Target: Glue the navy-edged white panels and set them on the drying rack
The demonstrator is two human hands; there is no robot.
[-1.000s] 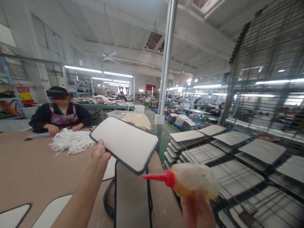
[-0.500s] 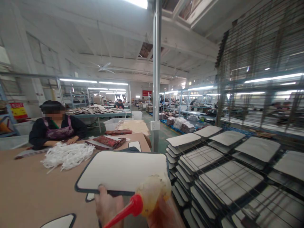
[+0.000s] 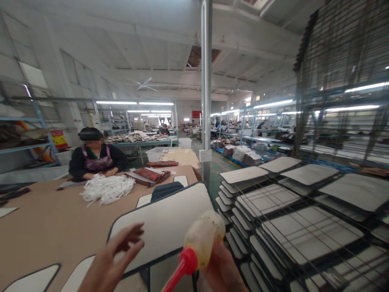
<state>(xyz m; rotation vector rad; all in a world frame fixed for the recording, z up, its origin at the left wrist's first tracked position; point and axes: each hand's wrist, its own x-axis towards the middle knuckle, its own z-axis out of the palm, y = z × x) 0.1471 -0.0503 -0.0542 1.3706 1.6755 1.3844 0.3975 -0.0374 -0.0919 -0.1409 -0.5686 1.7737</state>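
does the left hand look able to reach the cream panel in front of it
Likely yes: the left hand is open by the left end of the dark-edged cream panel, with nothing visible between; the red-nozzled squeeze bottle is farther right, in the right hand.

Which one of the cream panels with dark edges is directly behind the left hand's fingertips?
The large rectangular cream panel with dark edging at lower centre. It alone is behind those fingertips; the stacked panels are farther right.
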